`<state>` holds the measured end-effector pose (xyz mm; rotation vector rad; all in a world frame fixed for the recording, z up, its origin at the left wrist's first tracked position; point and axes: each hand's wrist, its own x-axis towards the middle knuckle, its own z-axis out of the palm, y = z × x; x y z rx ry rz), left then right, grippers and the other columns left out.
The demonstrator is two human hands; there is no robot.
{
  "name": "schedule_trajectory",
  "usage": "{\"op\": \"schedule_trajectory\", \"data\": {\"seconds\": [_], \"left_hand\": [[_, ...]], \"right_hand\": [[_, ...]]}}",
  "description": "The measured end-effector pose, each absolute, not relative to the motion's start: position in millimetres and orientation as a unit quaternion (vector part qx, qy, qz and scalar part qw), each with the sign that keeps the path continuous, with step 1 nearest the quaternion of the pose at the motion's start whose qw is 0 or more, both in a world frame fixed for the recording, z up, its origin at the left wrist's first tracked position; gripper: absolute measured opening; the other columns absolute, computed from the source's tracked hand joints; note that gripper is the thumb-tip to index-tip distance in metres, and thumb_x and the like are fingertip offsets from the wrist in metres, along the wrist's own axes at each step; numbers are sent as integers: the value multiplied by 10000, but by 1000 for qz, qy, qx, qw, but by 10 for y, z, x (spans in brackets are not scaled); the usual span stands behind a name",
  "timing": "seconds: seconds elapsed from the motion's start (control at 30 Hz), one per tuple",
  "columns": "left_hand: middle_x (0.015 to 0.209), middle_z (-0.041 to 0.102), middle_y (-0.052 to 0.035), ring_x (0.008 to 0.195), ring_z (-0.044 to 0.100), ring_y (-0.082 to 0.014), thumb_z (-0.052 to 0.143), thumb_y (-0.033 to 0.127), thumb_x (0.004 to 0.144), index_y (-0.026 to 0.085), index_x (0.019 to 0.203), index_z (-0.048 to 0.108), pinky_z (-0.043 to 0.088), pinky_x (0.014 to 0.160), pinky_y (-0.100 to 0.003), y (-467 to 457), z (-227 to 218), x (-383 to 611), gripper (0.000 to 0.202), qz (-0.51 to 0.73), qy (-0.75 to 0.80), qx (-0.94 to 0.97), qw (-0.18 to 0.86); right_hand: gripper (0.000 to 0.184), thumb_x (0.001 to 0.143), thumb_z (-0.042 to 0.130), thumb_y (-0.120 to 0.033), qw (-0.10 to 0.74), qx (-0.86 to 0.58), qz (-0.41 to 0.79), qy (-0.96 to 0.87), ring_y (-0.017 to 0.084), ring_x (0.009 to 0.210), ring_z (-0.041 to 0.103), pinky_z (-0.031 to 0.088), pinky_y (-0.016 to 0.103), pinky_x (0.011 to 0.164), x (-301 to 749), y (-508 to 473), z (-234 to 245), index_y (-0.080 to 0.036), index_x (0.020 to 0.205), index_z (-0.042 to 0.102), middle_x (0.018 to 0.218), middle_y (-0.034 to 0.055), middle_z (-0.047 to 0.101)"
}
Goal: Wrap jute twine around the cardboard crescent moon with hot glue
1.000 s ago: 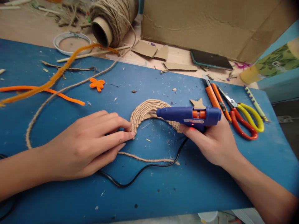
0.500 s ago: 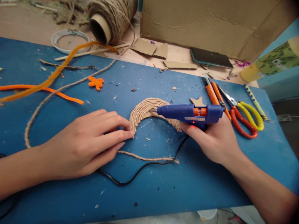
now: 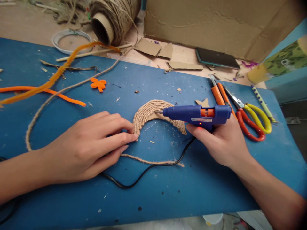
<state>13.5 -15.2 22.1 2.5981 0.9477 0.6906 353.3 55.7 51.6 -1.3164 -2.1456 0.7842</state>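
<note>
A cardboard arch lies on the blue mat, its face covered with rows of jute twine and a bare strip along the inner edge. My left hand grips the arch's left end at the fingertips; the thumb is partly hidden. In my right hand is a blue hot glue gun, lit by a small red light. Its nozzle points left, at the bare inner strip near the top of the arch. A loose twine end emerges from under my left hand, near the gun's black cord.
A twine spool lies at the back, its strand looping left. Orange pipe cleaners and an orange flower are at left. A utility knife, scissors and a cardboard star lie right. A phone rests behind.
The glue gun has shifted slightly right along the inner strip of the arch. My left hand stays at the arch's left end.
</note>
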Motion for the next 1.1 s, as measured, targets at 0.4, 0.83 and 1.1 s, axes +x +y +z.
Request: {"op": "schedule_trajectory", "data": {"seconds": [0.4, 0.83, 1.1], "left_hand": [[1337, 770, -100, 1172, 732, -236, 533, 88, 1147, 211, 1360, 690, 542, 985, -408, -193, 298, 132, 291, 200, 346, 905, 146], [1331, 781, -94, 1156, 749, -243, 549, 87, 1137, 219, 1352, 713, 552, 968, -413, -194, 286, 135, 301, 212, 350, 900, 151], [1335, 776, -94, 1161, 743, -239, 555, 95, 1135, 217, 1347, 714, 557, 972, -406, -180, 270, 126, 292, 212, 347, 900, 155]], "right_hand": [[119, 858, 745, -223, 247, -494, 315, -772, 161, 662, 509, 423, 345, 620, 3574, 550, 525, -260, 780, 664, 696, -59, 600], [159, 845, 732, -267, 236, -512, 310, -765, 154, 624, 437, 364, 359, 579, 3591, 565, 533, -253, 724, 629, 650, -51, 527], [198, 859, 735, -268, 232, -510, 305, -770, 163, 628, 442, 358, 373, 592, 3599, 575, 533, -255, 717, 598, 664, -41, 533]]}}
